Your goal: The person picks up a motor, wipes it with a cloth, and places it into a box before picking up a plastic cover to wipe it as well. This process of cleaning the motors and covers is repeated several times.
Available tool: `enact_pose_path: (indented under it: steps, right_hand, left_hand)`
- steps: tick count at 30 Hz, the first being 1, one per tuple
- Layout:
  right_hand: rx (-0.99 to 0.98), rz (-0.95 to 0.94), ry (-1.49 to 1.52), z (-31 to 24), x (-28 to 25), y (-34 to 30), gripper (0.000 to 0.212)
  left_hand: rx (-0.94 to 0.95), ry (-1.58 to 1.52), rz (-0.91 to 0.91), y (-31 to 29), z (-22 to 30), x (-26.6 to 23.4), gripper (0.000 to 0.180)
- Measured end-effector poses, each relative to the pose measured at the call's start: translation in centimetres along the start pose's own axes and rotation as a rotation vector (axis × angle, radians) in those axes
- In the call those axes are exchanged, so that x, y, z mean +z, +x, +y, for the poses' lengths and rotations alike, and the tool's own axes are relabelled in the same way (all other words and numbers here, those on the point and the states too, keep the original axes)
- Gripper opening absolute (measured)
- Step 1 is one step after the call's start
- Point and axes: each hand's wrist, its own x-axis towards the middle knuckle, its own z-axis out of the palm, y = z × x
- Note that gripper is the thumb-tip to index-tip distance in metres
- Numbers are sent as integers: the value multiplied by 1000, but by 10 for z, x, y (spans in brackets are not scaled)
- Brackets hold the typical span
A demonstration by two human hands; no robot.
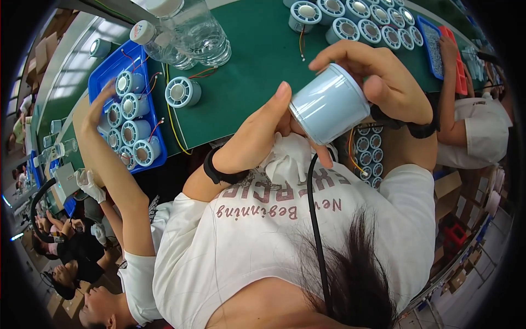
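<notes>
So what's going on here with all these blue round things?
A person's left hand is holding a light-blue cylinder up in front of them, and their right hand curls close around its other side. More round pieces stand grouped on the green table. Others sit in a blue tray, with a co-worker's hand at its edge.

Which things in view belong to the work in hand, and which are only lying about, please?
Seem part of the work:
light-blue cylinder, between left hand and right hand
similar units at upper right
blue tray holding more units

Seem unrelated:
small clear bottle with pale cap
larger clear bottle beside it
</notes>
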Motion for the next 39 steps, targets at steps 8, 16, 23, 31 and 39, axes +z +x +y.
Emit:
enact_pose_path:
  steps: [8, 16, 23, 31, 39]
  right_hand:
    - [200, 140, 132, 10, 12, -66, 70]
    - [1111, 887, 331, 138, 146, -277, 68]
    - [1643, 850, 364, 172, 231, -293, 89]
    - [1555, 532, 10, 203, 250, -292, 101]
    - [1558, 512, -34, 236, 259, -292, 70]
  left_hand:
    - [-71, 205, 88, 14, -13, 3, 93]
    - [74, 158, 256, 27, -28, -24, 95]
    - [59, 359, 261, 62, -33, -4, 92]
    - [95, 369, 270, 60, -33, 11, 92]
    - [120, 400, 256, 58, -30, -4, 91]
